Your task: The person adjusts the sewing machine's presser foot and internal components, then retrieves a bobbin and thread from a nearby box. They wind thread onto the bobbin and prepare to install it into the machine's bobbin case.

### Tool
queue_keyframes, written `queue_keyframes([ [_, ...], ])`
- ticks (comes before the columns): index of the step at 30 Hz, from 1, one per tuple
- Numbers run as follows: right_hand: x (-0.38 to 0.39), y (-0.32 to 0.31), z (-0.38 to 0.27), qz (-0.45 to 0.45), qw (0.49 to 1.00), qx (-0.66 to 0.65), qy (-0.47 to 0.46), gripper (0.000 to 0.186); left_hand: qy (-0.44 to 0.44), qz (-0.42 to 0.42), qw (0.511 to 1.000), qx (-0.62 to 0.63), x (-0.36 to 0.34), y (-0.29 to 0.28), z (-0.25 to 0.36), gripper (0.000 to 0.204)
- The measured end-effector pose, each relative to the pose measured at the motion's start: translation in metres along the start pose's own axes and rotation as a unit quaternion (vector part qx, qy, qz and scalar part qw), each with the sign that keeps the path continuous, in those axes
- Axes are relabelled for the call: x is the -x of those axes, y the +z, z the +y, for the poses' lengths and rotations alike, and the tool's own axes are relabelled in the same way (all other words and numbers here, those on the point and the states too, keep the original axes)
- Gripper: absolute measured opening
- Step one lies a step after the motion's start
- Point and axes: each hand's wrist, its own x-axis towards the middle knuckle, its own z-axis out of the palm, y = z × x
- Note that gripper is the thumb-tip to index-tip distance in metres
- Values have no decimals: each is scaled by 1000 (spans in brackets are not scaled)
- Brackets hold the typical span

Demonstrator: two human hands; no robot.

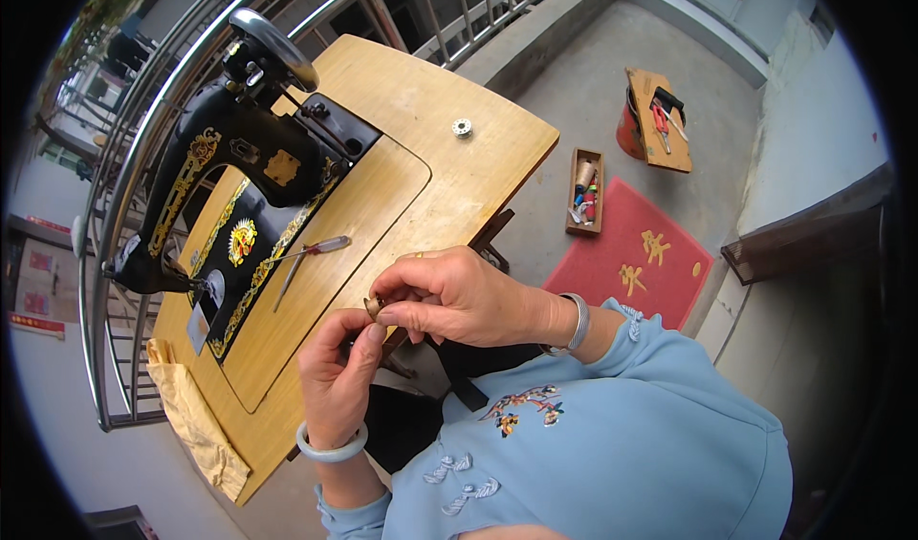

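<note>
My right hand pinches a small bobbin wound with brownish thread between thumb and fingertips, over the table's near edge. Just below it, my left hand is closed, thumb against index finger, its tips close to the bobbin. What those left fingers pinch is too small to make out. Beyond my hands stands a black sewing machine with gold decoration. A screwdriver with a clear handle rests by the machine's bed, its shaft crossing a thin metal rod. Farther off lies a round, silvery metal piece with holes.
The wooden table stands against a metal railing. Yellowish cloth hangs at its left edge. On the floor to the right are a wooden box of spools, a red mat and a stool holding tools.
</note>
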Motion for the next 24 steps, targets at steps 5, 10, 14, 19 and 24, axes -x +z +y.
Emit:
queue_keyframes([
  [5, -3, -19, 3, 99, 979, 147, -102, 18, 5, -7, 997, -83, -9, 3, 6, 9],
  [10, -11, -64, -2, 155, 870, 451, -124, 19, -2, -11, 995, -100, -11, 4, 6, 10],
  [14, -20, -83, 1, 136, 811, 566, -61, 23, 9, -11, 997, -76, -14, 5, -3, 10],
  [19, -32, -90, -4, 104, 817, 564, -52, 30, -80, 2, 994, 69, -9, -1, -7, 11],
  [24, -39, -122, -13, 204, 786, 582, -46, 28, -100, 24, 985, 139, 1, -6, -5, 15],
])
